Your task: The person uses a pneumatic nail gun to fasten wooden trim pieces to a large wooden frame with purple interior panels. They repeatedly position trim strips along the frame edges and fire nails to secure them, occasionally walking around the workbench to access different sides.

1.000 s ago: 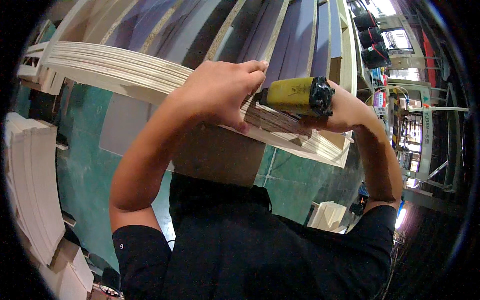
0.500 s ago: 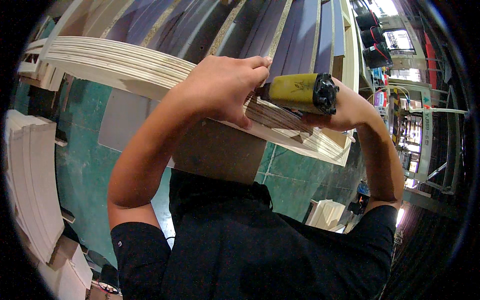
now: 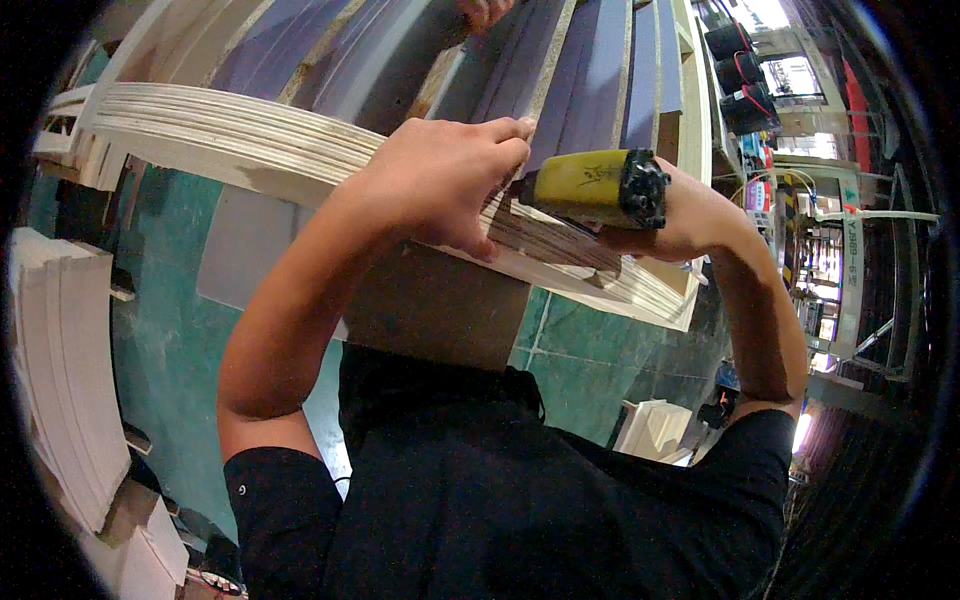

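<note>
My right hand (image 3: 690, 215) is wrapped round the handle of a yellow and black pneumatic nail gun (image 3: 585, 190), mostly hidden behind the tool's body. The gun lies sideways, its nose pointing left over a layered stack of pale wooden strips (image 3: 250, 130). Close to that nose, my left hand (image 3: 445, 180) clasps the stack, fingers over the far side and thumb on the near side. Beyond the strips run long grey-purple panels (image 3: 580, 110) with raw particleboard edges (image 3: 545, 75) between them. Where the gun's nose meets the wood is hidden by my left hand.
Another person's hand (image 3: 487, 12) shows at the top edge, over the panels. Pale boards (image 3: 65, 350) are stacked at the left, and a smaller pile of wood (image 3: 652, 430) stands on the green floor (image 3: 165, 300). A brown board (image 3: 440, 310) is below my left hand.
Another person's hand has come into view at the top. The view has shifted slightly; my hands and the nail gun hold nearly the same place on the strips.
</note>
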The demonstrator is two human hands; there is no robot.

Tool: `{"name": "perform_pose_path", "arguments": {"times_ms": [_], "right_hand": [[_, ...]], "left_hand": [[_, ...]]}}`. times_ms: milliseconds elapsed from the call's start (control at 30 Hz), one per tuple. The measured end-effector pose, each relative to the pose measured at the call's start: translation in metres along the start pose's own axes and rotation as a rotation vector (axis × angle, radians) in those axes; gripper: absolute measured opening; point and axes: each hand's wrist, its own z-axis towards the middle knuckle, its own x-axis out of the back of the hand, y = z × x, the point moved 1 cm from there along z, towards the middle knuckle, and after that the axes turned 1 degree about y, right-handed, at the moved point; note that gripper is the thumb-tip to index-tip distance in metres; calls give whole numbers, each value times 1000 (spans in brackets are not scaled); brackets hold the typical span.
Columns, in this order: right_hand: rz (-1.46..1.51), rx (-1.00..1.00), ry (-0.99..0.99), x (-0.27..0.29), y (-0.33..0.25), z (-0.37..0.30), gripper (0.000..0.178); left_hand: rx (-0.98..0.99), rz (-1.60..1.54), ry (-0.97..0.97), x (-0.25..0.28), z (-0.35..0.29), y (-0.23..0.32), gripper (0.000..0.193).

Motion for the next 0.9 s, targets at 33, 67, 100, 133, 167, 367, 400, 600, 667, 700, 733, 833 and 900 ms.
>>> {"name": "perform_pose_path", "arguments": {"times_ms": [33, 67, 100, 133, 167, 367, 400, 600, 667, 700, 733, 833, 900], "right_hand": [[12, 1, -3, -1, 1, -2, 60], [79, -15, -34, -2, 3, -1, 59], [144, -26, -69, -2, 2, 0, 58], [129, -71, -79, -2, 0, -3, 60], [113, -116, -89, -3, -2, -11, 63], [279, -25, -149, -23, 6, -84, 51], [296, 52, -117, -26, 12, -96, 53], [513, -157, 96, -61, 41, -144, 65], [604, -399, 183, -57, 33, -144, 68], [524, -57, 283, -68, 61, -146, 52], [653, -80, 325, -73, 77, -147, 50], [824, -266, 380, -82, 112, -149, 52], [832, -381, 447, -88, 130, -153, 53]], "left_hand": [[4, -9, -20, 2, 1, 2, 88], [7, -17, -40, 3, 3, 4, 89], [-50, 34, 70, -4, 1, 2, 82], [-109, 89, 177, -14, -2, -2, 75], [-170, 143, 283, -22, -3, -6, 68], [-490, -217, 629, 24, -58, 89, 30], [-459, -215, 639, 33, -64, 87, 28], [-373, -323, 848, 28, -64, 71, 21], [-291, -302, 827, 19, -65, 43, 18], [-211, -282, 823, 15, -69, 29, 12], [-142, -235, 836, 18, -70, 17, 8], [-6, -95, 783, 27, -68, -20, 11], [133, -95, 653, 34, -64, -35, 13]]}}
